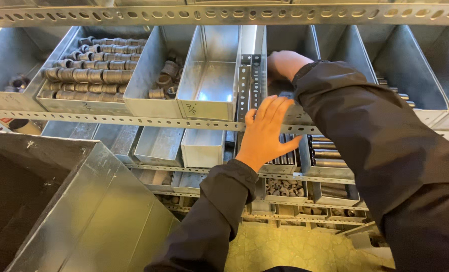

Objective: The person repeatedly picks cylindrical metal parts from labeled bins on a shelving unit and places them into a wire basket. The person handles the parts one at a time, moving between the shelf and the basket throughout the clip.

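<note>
My left hand (264, 132) rests flat, fingers spread, against the front of a grey metal bin (301, 117) on a slotted steel shelf rail (133, 121). My right hand (284, 64) reaches deep into that same bin, fingers curled down inside; what they touch is hidden. Both arms wear dark sleeves. To the left stands an empty metal bin (210, 85) with a handwritten label on its front.
Further left, one bin holds several dark pipe couplings (96, 70) in rows and another a few loose fittings (165, 80). Lower shelves carry bins of rods (327, 153) and small parts (285, 189). A large galvanised bin (83, 211) sits at lower left. Pale tiled floor below.
</note>
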